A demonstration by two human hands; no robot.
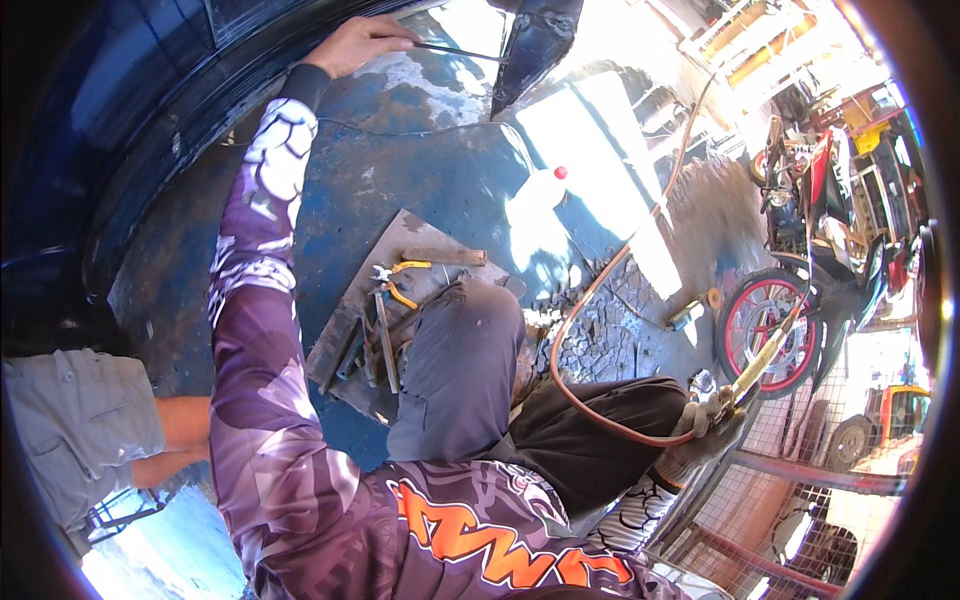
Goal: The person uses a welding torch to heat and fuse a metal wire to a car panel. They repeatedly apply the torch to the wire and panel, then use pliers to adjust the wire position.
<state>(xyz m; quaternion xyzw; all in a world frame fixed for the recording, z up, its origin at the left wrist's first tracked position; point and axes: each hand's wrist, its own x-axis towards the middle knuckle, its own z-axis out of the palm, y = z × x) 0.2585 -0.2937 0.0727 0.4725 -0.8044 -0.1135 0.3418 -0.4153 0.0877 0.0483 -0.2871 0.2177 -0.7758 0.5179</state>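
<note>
Outdoor workshop yard, harsh sun, and the work surface is a big curved blue metal body point(420, 170) w/ chipped paint and pale scraped patches, rough and rusty-looking. Left hand point(358, 42) is up at the top, bare, fingers pinched shut around a thin dark metal rod point(455, 50) that runs across to a dark bent piece of sheet metal point(535, 45), rod tip right at its edge. Right hand point(708, 425) is in a grey work glove, closed around a brass-coloured gas torch point(765, 355), long and straight, angled up and away from the body, well apart from the rod; 1 reddish rubber hose point(600, 290) loops from it up across the ground. Flat grey steel plate point(345, 330) lies on the blue surface near the person's knee, w/ 1 pair of yellow-handled pliers point(400, 280) and a few metal bars on it, can't count those exactly. 1 clear plastic bottle point(540, 190) w/ red cap beside the bright patch. 1 red motorbike point(810, 250) at the right, red-rimmed wheel. Another person's arm point(175, 430) at the left.
</note>
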